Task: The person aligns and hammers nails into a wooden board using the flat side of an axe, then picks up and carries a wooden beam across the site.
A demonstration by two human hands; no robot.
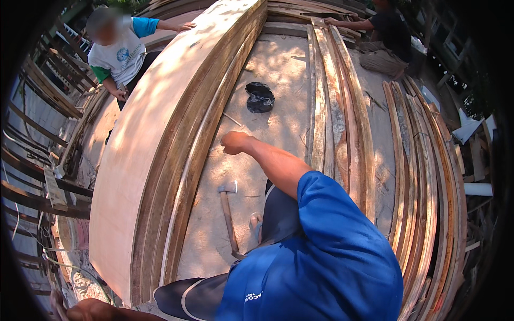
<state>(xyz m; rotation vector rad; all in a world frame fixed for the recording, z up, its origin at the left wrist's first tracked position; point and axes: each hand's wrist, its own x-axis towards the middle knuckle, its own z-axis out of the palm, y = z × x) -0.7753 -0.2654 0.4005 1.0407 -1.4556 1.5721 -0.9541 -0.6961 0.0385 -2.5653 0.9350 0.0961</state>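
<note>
My right hand (235, 143) is closed in a fist above the sandy ground, just right of a stack of long boards; whether something is inside the fingers is hidden. At the lower left edge my left hand (88, 310) shows only partly, its fingers blurred and cut off. The stack beside me has a wide pale plank (144, 123) on top and thicker brown boards (176, 160) along its right side. A hatchet (227, 214) with a wooden handle lies on the ground by my foot. Beyond my right hand lie a thin stick (232, 120) and a crumpled black plastic bag (260, 97).
Across the stack, one person (120, 53) rests a hand on the pale plank. Another person (388, 37) crouches at the far right, a hand at the ends of long timbers (350, 117). More timbers (423, 187) lie farther right. Wooden rails (40, 187) stand at left.
</note>
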